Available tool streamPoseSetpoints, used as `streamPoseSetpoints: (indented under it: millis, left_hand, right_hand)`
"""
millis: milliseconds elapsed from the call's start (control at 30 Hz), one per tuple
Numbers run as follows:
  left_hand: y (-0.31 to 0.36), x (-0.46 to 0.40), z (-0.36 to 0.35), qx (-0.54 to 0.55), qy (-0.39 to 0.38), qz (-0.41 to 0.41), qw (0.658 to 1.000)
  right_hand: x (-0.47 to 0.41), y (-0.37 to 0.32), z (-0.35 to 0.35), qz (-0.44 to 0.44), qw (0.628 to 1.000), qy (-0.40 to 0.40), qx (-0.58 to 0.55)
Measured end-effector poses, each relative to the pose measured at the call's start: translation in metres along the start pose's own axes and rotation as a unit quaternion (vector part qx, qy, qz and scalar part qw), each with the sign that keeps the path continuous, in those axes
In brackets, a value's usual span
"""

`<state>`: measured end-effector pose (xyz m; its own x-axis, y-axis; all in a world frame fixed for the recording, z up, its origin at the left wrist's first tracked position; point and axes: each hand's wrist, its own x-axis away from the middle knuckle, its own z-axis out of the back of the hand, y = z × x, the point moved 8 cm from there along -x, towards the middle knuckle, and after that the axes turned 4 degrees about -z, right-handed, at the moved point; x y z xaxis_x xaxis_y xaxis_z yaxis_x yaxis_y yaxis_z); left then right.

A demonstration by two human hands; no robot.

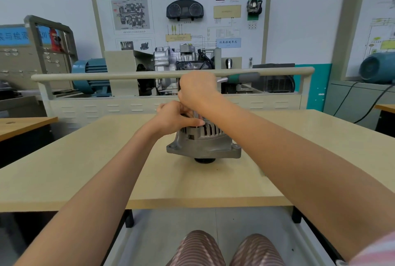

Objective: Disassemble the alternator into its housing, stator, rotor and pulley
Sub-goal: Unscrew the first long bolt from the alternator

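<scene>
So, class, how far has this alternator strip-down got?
Done: nothing visibly; the alternator sits in one piece on the table, no loose parts beside it. In hand: the right hand grips a green-handled tool over the top while the left hand steadies it. Left: housing, stator, rotor, pulley.

Around the alternator [204, 144] you have bare table [85, 169] left, right and near; beyond it, the trainer bench rail [106, 76] blocks you.
</scene>
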<state>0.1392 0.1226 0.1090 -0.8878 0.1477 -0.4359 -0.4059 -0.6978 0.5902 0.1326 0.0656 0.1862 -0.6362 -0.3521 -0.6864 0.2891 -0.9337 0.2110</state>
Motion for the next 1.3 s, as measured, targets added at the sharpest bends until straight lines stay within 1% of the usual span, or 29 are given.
streamPoseSetpoints:
  millis: [67,133,233,333,433,567,667,733,767,833,900,967,1033,1133,1200,1300]
  left_hand:
    - [0.002,0.000,0.000,-0.013,0.010,0.003,1.000]
    - [0.004,0.001,0.000,-0.017,0.010,0.004,1.000]
    - [0.002,0.001,0.001,-0.013,0.010,0.002,1.000]
    - [0.003,0.003,0.002,-0.011,-0.011,0.002,1.000]
    - [0.004,0.005,0.001,0.008,-0.032,-0.005,0.999]
    - [0.002,0.004,0.001,0.014,-0.039,-0.001,0.999]
    - [0.001,0.003,0.000,0.009,-0.036,0.007,0.999]
    - [0.002,0.002,-0.001,0.005,-0.032,0.008,0.999]
    - [0.002,0.002,-0.001,0.002,-0.030,0.007,1.000]
    - [0.002,0.000,-0.001,-0.001,-0.024,0.004,1.000]
    - [0.002,-0.002,-0.001,-0.003,-0.021,0.002,1.000]
    - [0.003,-0.001,-0.001,-0.011,-0.019,-0.001,1.000]
    - [0.003,0.000,0.000,-0.009,-0.019,0.000,1.000]
    - [0.002,0.002,-0.002,0.002,-0.035,0.006,0.999]
    - [0.002,0.004,-0.002,0.007,-0.042,0.016,0.999]
    - [0.002,0.005,-0.001,0.007,-0.044,0.030,0.999]
  right_hand:
    - [0.002,0.003,-0.001,-0.056,0.996,-0.028,0.068]
    - [0.002,0.008,-0.003,-0.088,0.990,-0.051,0.099]
    - [0.002,0.005,-0.001,-0.075,0.990,-0.058,0.104]
    - [0.002,-0.005,0.004,-0.012,0.999,-0.030,0.042]
    - [0.000,-0.006,0.003,0.033,0.998,-0.029,-0.054]
    - [0.000,-0.006,0.001,0.064,0.979,-0.039,-0.190]
    - [0.002,0.002,0.000,0.053,0.963,-0.028,-0.263]
    - [0.003,0.007,-0.001,0.043,0.970,-0.024,-0.238]
    - [0.003,0.008,-0.001,0.034,0.980,-0.017,-0.197]
    - [0.002,0.010,-0.002,-0.005,0.997,-0.003,-0.073]
    - [0.003,0.012,0.000,-0.063,0.998,-0.011,0.021]
    - [0.004,0.015,0.000,-0.101,0.993,-0.025,0.051]
    - [0.004,0.013,0.001,-0.091,0.995,-0.017,0.048]
    - [0.002,0.005,0.004,-0.023,1.000,-0.002,-0.014]
    - [-0.001,0.004,0.001,0.016,0.995,-0.037,-0.087]
    - [-0.001,0.005,-0.002,0.053,0.968,-0.098,-0.224]
